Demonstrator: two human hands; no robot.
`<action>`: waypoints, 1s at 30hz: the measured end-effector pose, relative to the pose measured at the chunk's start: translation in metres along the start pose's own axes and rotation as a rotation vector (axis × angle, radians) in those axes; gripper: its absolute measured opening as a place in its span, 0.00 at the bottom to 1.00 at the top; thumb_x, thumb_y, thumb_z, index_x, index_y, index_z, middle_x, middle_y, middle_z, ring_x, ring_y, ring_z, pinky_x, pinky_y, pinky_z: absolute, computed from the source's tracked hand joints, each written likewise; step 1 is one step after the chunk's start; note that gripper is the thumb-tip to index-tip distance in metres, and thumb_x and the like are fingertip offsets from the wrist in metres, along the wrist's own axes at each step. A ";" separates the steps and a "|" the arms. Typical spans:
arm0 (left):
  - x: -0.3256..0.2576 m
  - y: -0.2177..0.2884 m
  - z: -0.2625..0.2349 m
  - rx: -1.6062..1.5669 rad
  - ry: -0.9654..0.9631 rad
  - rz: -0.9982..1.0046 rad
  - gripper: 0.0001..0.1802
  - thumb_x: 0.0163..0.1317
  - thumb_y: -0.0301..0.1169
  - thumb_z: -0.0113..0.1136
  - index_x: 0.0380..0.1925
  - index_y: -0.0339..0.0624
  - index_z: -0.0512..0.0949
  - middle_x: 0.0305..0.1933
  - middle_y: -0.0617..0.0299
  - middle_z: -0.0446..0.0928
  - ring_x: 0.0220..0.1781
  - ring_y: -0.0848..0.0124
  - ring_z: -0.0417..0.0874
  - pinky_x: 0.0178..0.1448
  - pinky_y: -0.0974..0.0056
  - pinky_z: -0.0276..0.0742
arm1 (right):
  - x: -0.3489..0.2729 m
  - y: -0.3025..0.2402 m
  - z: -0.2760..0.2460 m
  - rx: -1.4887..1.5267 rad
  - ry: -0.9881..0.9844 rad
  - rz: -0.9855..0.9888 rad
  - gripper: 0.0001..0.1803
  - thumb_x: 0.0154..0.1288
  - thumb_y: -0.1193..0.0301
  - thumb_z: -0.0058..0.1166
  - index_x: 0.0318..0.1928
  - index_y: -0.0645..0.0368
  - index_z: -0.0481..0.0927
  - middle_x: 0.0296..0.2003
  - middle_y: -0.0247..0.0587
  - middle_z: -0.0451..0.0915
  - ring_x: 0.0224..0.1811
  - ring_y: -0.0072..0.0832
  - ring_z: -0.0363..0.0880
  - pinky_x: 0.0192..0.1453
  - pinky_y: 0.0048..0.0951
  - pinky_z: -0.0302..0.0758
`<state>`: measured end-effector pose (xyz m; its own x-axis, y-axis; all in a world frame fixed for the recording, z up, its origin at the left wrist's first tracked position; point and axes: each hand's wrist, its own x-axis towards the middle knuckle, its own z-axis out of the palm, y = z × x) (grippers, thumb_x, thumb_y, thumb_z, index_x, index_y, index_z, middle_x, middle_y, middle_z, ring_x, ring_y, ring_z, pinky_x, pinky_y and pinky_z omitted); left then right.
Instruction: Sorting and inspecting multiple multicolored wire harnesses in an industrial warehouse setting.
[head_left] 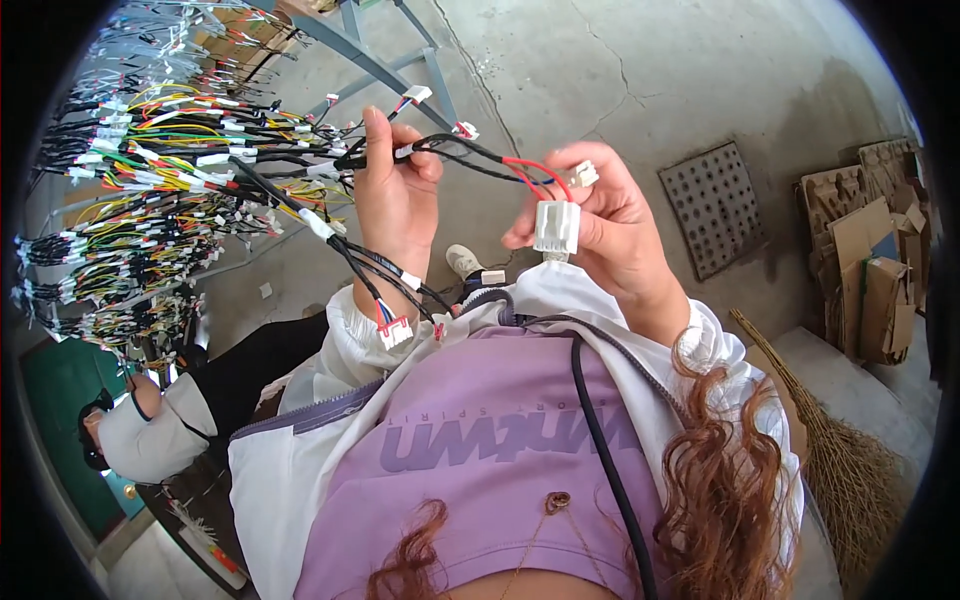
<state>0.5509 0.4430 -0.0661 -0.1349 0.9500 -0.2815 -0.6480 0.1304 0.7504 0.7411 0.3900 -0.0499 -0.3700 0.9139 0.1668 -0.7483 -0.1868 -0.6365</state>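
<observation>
A black-sleeved wire harness [462, 142] stretches between my two hands. My left hand [393, 205] is closed around its sleeve, thumb pointing up. A small white plug [417, 93] on thin wires sticks out above that hand. My right hand [632, 245] pinches a large white connector [556, 226], into which red wires run. Beside its fingers sits a smaller white connector [583, 176]. Another black cable branch [288, 203] passes below my left wrist and ends in a white connector [395, 332] with coloured wires, hanging near my jacket.
Dense bundles of similar harnesses [150, 150] hang at the left beside a grey metal frame [375, 65]. A seated person [165, 425] is at the lower left. On the right are a perforated mat [712, 208], flattened cardboard [868, 270] and a straw broom [845, 455].
</observation>
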 end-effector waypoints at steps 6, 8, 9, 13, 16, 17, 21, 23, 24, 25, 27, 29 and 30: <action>-0.006 0.003 0.006 -0.010 -0.001 -0.005 0.20 0.56 0.48 0.56 0.19 0.43 0.72 0.20 0.67 0.69 0.18 0.77 0.67 0.22 0.73 0.61 | -0.006 -0.006 0.005 -0.030 -0.028 0.021 0.25 0.55 0.69 0.56 0.52 0.58 0.62 0.35 0.46 0.75 0.37 0.38 0.78 0.42 0.37 0.75; -0.007 0.002 0.005 -0.005 0.006 0.002 0.20 0.56 0.48 0.56 0.19 0.43 0.72 0.19 0.67 0.69 0.18 0.77 0.67 0.22 0.72 0.61 | -0.006 -0.009 0.008 -0.033 -0.030 0.030 0.25 0.55 0.69 0.56 0.52 0.57 0.62 0.35 0.45 0.74 0.37 0.36 0.77 0.42 0.35 0.74; -0.007 0.002 0.005 0.001 0.012 0.009 0.20 0.56 0.48 0.56 0.19 0.43 0.72 0.19 0.67 0.68 0.17 0.77 0.67 0.22 0.72 0.61 | -0.006 -0.010 0.010 0.013 -0.005 0.033 0.26 0.55 0.70 0.56 0.53 0.57 0.62 0.34 0.44 0.73 0.36 0.34 0.76 0.42 0.32 0.73; -0.010 0.001 0.005 0.025 0.046 0.005 0.20 0.56 0.47 0.56 0.18 0.42 0.72 0.19 0.67 0.69 0.17 0.76 0.68 0.22 0.73 0.62 | -0.002 -0.012 0.015 0.139 0.090 0.052 0.25 0.56 0.70 0.55 0.53 0.57 0.62 0.32 0.40 0.71 0.33 0.28 0.71 0.40 0.26 0.70; -0.009 -0.002 -0.003 0.015 0.076 -0.015 0.19 0.56 0.46 0.57 0.18 0.42 0.72 0.19 0.67 0.69 0.17 0.76 0.69 0.22 0.73 0.63 | 0.001 -0.011 0.012 0.226 0.101 0.075 0.18 0.59 0.72 0.52 0.49 0.58 0.65 0.32 0.39 0.73 0.33 0.26 0.73 0.41 0.26 0.72; -0.009 -0.003 -0.006 0.014 0.063 -0.023 0.19 0.56 0.46 0.57 0.18 0.42 0.72 0.19 0.67 0.69 0.17 0.76 0.69 0.22 0.73 0.63 | 0.002 -0.011 0.010 0.282 0.075 0.079 0.13 0.61 0.75 0.49 0.46 0.59 0.67 0.33 0.39 0.76 0.33 0.25 0.76 0.42 0.26 0.74; -0.012 -0.002 -0.004 0.016 0.080 -0.023 0.19 0.56 0.46 0.57 0.18 0.42 0.72 0.19 0.67 0.69 0.17 0.77 0.70 0.21 0.73 0.63 | 0.003 -0.012 0.010 0.338 0.111 0.096 0.09 0.62 0.73 0.48 0.43 0.59 0.68 0.31 0.38 0.76 0.32 0.25 0.76 0.41 0.25 0.75; -0.014 -0.001 -0.005 0.018 0.060 -0.022 0.19 0.56 0.46 0.57 0.18 0.42 0.72 0.18 0.66 0.69 0.17 0.77 0.69 0.21 0.73 0.63 | 0.003 -0.012 0.010 0.427 0.129 0.115 0.09 0.63 0.72 0.47 0.43 0.58 0.68 0.30 0.37 0.75 0.32 0.24 0.75 0.40 0.25 0.75; -0.015 -0.001 -0.005 0.024 0.040 -0.022 0.19 0.56 0.46 0.57 0.18 0.42 0.72 0.18 0.66 0.69 0.17 0.77 0.69 0.21 0.74 0.63 | 0.003 -0.011 0.009 0.424 0.127 0.117 0.09 0.63 0.72 0.47 0.43 0.58 0.68 0.30 0.37 0.75 0.32 0.24 0.75 0.40 0.25 0.75; -0.016 0.000 -0.004 0.020 0.043 -0.019 0.19 0.56 0.46 0.57 0.18 0.42 0.72 0.18 0.66 0.69 0.17 0.77 0.69 0.21 0.74 0.63 | 0.003 -0.011 0.009 0.452 0.126 0.112 0.09 0.63 0.71 0.47 0.43 0.58 0.68 0.30 0.37 0.74 0.31 0.25 0.74 0.39 0.25 0.75; -0.020 0.002 0.000 0.027 0.064 -0.026 0.20 0.57 0.47 0.56 0.18 0.42 0.72 0.18 0.66 0.69 0.17 0.77 0.69 0.21 0.74 0.63 | 0.002 -0.011 0.009 0.478 0.123 0.113 0.09 0.64 0.70 0.46 0.43 0.58 0.68 0.30 0.37 0.74 0.31 0.25 0.74 0.38 0.25 0.75; -0.022 0.003 0.003 0.028 0.063 -0.016 0.20 0.57 0.47 0.55 0.18 0.42 0.72 0.17 0.66 0.69 0.17 0.77 0.69 0.21 0.74 0.62 | 0.001 -0.010 0.010 0.529 0.129 0.104 0.09 0.64 0.69 0.45 0.43 0.57 0.68 0.29 0.37 0.73 0.31 0.26 0.72 0.38 0.25 0.75; -0.023 0.004 0.004 0.034 0.058 -0.011 0.21 0.57 0.47 0.55 0.18 0.42 0.72 0.17 0.66 0.69 0.17 0.77 0.68 0.21 0.74 0.62 | 0.001 -0.010 0.009 0.526 0.126 0.109 0.09 0.64 0.69 0.45 0.43 0.57 0.68 0.29 0.37 0.73 0.31 0.26 0.72 0.38 0.25 0.75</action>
<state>0.5547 0.4224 -0.0543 -0.1716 0.9306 -0.3234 -0.6237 0.1515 0.7668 0.7435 0.3895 -0.0363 -0.4164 0.9092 0.0092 -0.8954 -0.4083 -0.1778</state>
